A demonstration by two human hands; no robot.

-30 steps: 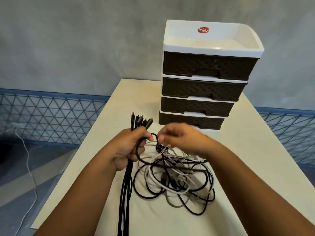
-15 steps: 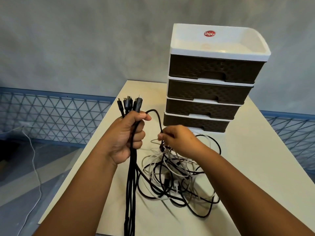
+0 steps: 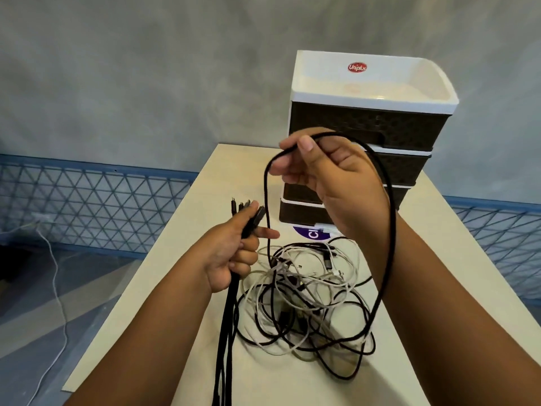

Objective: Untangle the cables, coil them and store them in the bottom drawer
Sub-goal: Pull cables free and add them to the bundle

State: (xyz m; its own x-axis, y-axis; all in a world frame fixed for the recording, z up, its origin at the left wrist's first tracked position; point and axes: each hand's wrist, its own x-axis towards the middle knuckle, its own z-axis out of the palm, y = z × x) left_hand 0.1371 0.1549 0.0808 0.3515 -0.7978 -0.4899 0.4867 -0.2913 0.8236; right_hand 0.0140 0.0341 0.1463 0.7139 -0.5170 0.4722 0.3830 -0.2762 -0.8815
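Observation:
A tangle of black and white cables lies on the cream table. My left hand grips a bundle of black cables near their plugs, and the strands hang down past the table's front edge. Raised above the pile, my right hand pinches a loop of one black cable between thumb and fingers. That loop runs down on both sides into the tangle. Behind my right hand stands the drawer unit, with all its drawers closed. Its bottom drawer is partly hidden by my hand.
A purple and white label lies on the table in front of the drawer unit. A blue lattice fence runs behind the table on both sides. A white cord trails on the floor at the left.
My right hand has risen from the pile, pulling a long loop of black cable up with it. My left hand has dropped slightly with its bundle of plugs.

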